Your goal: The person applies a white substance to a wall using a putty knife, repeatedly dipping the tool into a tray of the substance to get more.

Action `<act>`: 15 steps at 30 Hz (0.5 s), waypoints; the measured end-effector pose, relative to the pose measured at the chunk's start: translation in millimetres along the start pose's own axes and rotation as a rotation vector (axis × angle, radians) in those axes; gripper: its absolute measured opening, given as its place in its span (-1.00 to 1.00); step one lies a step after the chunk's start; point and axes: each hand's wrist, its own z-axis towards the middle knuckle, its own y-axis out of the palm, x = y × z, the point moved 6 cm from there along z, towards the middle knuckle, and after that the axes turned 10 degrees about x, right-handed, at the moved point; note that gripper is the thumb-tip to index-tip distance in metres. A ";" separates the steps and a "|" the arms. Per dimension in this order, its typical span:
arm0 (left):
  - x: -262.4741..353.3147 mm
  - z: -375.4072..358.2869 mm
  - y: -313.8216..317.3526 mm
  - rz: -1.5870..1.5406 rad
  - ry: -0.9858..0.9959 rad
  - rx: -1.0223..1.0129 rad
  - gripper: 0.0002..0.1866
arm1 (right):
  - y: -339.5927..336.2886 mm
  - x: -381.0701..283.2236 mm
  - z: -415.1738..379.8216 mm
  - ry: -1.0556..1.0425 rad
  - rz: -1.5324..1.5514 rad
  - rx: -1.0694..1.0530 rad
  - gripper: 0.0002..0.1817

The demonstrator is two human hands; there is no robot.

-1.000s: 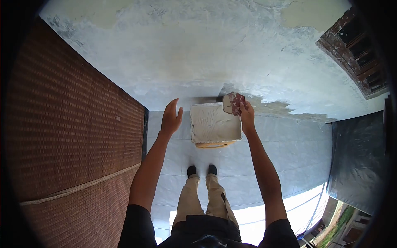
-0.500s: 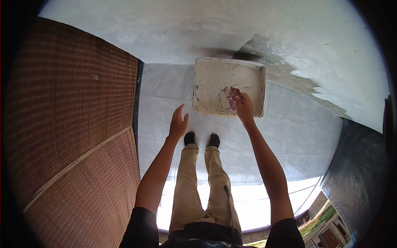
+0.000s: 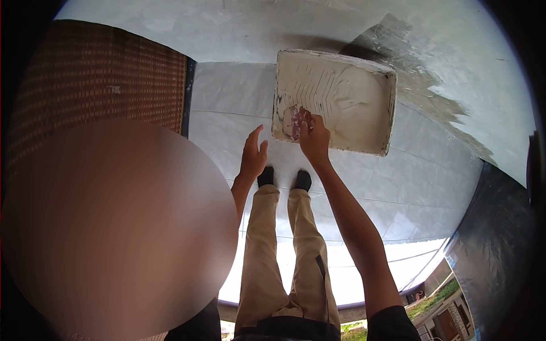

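Observation:
My right hand (image 3: pixel 317 139) grips a flat reddish scraper (image 3: pixel 296 120) smeared with whitish paste. The scraper is over the near left corner of a paint tray (image 3: pixel 392 116), within its rim. Thick off-white paste (image 3: pixel 355 105) coats the inside of the tray, with slanted ridge lines showing on the left. Just left of the tray, my left hand (image 3: pixel 253 153) hangs with fingers stretched and thumb apart, holding nothing.
Beyond the tray rises a pale wall (image 3: pixel 239 34) with a dark grey patch (image 3: pixel 392 40) at right. Grey sheeting (image 3: pixel 224 94) covers the floor under my feet. A woven brown panel (image 3: pixel 114 74) stands at left, partly hidden by a blurred disc. Dark sheeting (image 3: pixel 489 238) hangs at right.
My right hand has moved the scraper left across the tray to its near left corner. The tray appears higher and further right in view. A blurred disc now covers the lower left.

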 end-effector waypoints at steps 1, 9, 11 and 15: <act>1.4 0.7 -0.5 0.002 0.000 -0.001 -0.51 | 0.2 -2.2 -1.1 0.006 -0.036 0.001 -0.71; 1.4 4.5 -3.5 -0.025 0.014 0.002 -0.53 | 8.0 -22.0 -9.9 -0.005 0.042 0.015 -0.75; 1.8 5.0 -3.7 -0.031 0.006 -0.002 -0.53 | 10.2 -23.8 -10.7 0.013 0.065 0.013 -0.75; 1.1 6.2 -6.4 -0.058 0.002 -0.006 -0.53 | 10.8 -27.1 -11.7 0.059 0.070 0.037 -0.76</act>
